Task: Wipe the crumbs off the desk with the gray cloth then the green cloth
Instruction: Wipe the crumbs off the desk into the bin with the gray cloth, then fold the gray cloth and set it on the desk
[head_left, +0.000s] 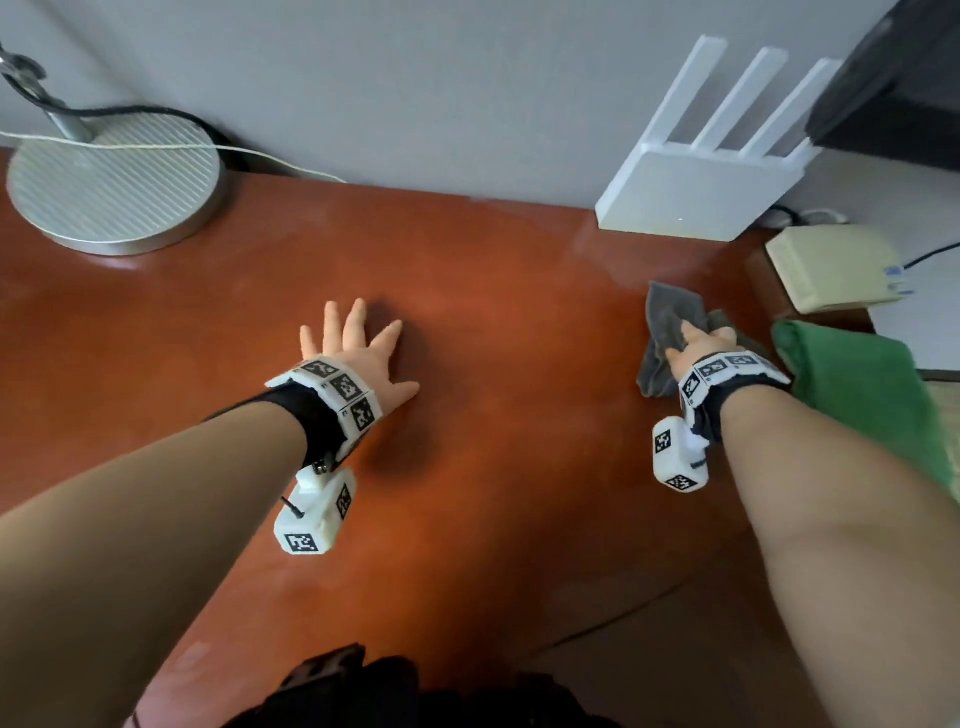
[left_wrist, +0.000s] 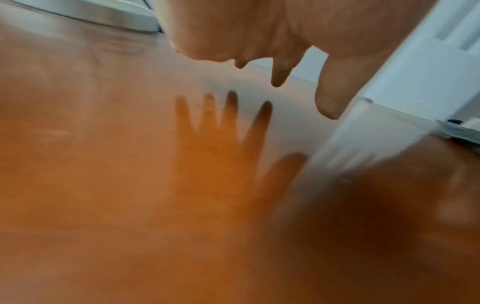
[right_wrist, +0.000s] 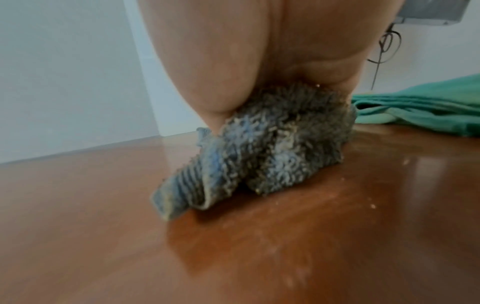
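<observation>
My right hand grips the bunched gray cloth at the right side of the reddish-brown desk. In the right wrist view the gray cloth hangs from my palm and its lower folds touch the desk. A few pale crumbs lie on the wood to its right. The green cloth lies crumpled at the desk's right edge, just right of my hand, and shows as the green cloth behind the gray one. My left hand is spread, fingers straight, just above mid-desk, holding nothing; its fingers cast a shadow below.
A round metal lamp base with cables stands at the back left. A white router with upright antennas leans on the wall at the back right. A cream box sits beyond the green cloth. A dark object fills the top right corner.
</observation>
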